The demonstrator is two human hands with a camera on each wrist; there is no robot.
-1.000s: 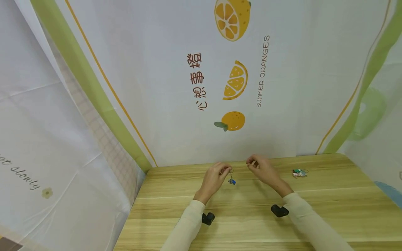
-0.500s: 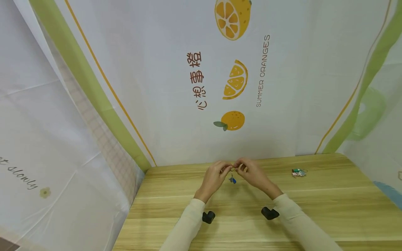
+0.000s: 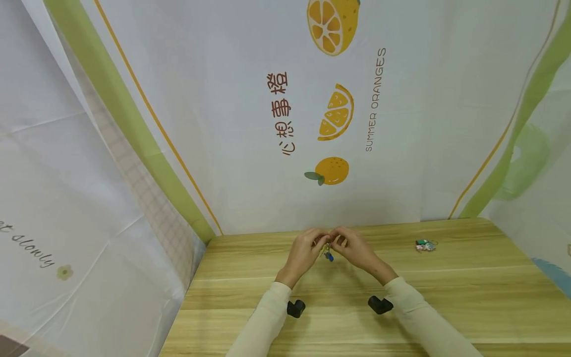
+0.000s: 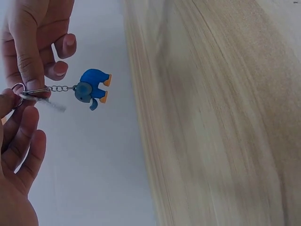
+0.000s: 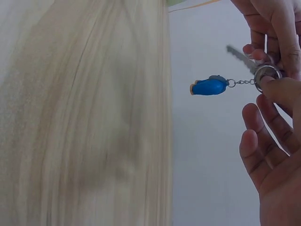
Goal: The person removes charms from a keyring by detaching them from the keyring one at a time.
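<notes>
we hold both hands together above the far middle of the wooden table (image 3: 339, 302), close to the printed backdrop (image 3: 250, 148). our left hand (image 3: 305, 252) and our right hand (image 3: 354, 249) meet at a small key ring (image 5: 265, 73), and both pinch it between thumb and fingertips. in the left wrist view one hand's fingers (image 4: 28, 52) curl down from above onto the ring (image 4: 19, 89), while the other hand's fingers (image 4: 23, 141) lie loosely bent just below it. in the right wrist view the thumb and forefinger of the near hand close on the ring from below, and its other fingers (image 5: 256, 155) stay relaxed and apart.

a short chain (image 4: 59, 88) runs from the ring to a blue elephant charm (image 4: 92, 88), which hangs free in the air beside our fingers and touches nothing else. a silver key (image 5: 242, 57) sticks out from the ring at a slant, its toothed blade pointing away from the hands. in the head view the charm (image 3: 329, 256) shows as a small blue speck just below the joined fingertips, above the table and not resting on it.

well apart to the right, a second small bunch of keyrings (image 3: 426, 245) lies flat on the table near its back edge. cream sleeves (image 3: 267, 317) cover both forearms, each with a black wrist camera (image 3: 295, 308) under it.
</notes>
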